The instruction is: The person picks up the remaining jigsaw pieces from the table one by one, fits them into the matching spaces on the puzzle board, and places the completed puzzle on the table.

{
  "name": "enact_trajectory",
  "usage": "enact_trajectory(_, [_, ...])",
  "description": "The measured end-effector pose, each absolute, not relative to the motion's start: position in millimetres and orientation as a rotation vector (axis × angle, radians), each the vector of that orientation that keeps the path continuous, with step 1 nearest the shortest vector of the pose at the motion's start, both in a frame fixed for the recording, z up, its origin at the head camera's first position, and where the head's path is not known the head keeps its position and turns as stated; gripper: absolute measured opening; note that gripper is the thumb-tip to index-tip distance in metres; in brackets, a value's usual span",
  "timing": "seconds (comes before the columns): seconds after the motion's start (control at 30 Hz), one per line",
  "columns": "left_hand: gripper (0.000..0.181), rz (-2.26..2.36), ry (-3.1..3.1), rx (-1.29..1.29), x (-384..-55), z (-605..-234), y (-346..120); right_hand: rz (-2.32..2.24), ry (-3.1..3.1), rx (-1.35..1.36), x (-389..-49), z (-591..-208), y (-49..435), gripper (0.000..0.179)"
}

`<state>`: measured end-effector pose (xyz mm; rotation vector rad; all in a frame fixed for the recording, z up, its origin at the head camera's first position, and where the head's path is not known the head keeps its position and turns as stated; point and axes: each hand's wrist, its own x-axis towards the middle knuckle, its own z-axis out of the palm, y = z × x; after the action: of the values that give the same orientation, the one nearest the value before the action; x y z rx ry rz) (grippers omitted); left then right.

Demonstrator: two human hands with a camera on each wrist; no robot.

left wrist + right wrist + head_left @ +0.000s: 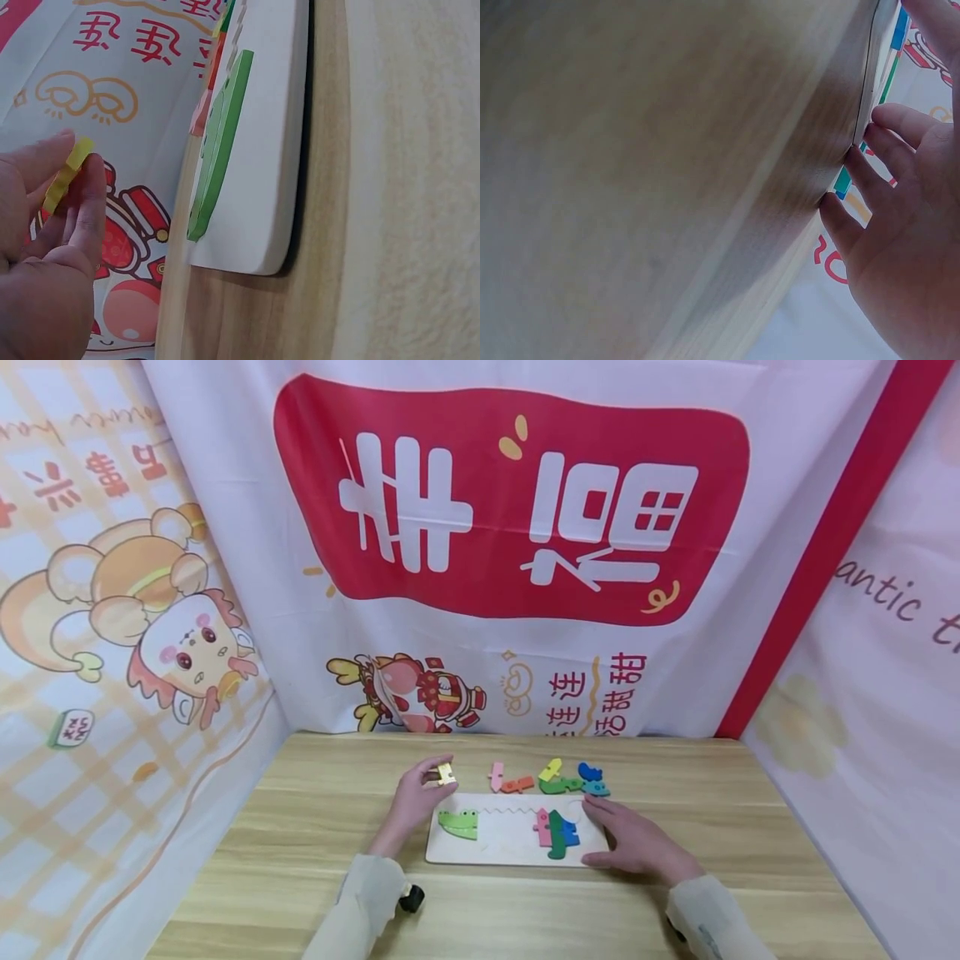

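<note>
My left hand (pixel 411 797) pinches a yellow puzzle piece (pixel 446 774) between thumb and fingertips, raised off the table beside the board's upper left corner. The left wrist view shows that yellow piece (pixel 67 176) edge-on. A white puzzle board (pixel 502 852) lies flat in front of me, with a light green crocodile-head piece (pixel 459 824) at its left. Toward its right sit a pink piece (pixel 542 827), a dark green piece (pixel 557 835) and a blue piece (pixel 572 834). My right hand (pixel 637 842) rests against the board's right edge, fingers spread and holding nothing.
Behind the board lie loose puzzle pieces: a pink one (pixel 497 776), an orange one (pixel 517 784), a yellow one (pixel 551 769), a green one (pixel 561 786) and blue ones (pixel 590 772). Printed cloth (pixel 510 510) hangs around the wooden table (pixel 300 835).
</note>
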<state>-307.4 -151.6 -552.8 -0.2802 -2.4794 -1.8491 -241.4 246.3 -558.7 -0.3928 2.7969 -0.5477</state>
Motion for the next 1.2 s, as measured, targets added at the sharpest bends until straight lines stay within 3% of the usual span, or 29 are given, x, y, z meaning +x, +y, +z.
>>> enact_trajectory(0.37, [0.066,-1.948,-2.525,-0.317,-302,-552,-151,-0.540,2.802,-0.407,-242,-561,247,0.099])
enact_trajectory(0.63, [0.061,-2.022,-2.492,-0.316,-298,-554,-149,-0.534,2.802,-0.403,-242,-565,248,0.100])
enact_trajectory(1.2, [0.070,-2.139,-2.483,-0.311,-291,-552,-152,-0.539,2.796,-0.376,-243,-563,248,0.100])
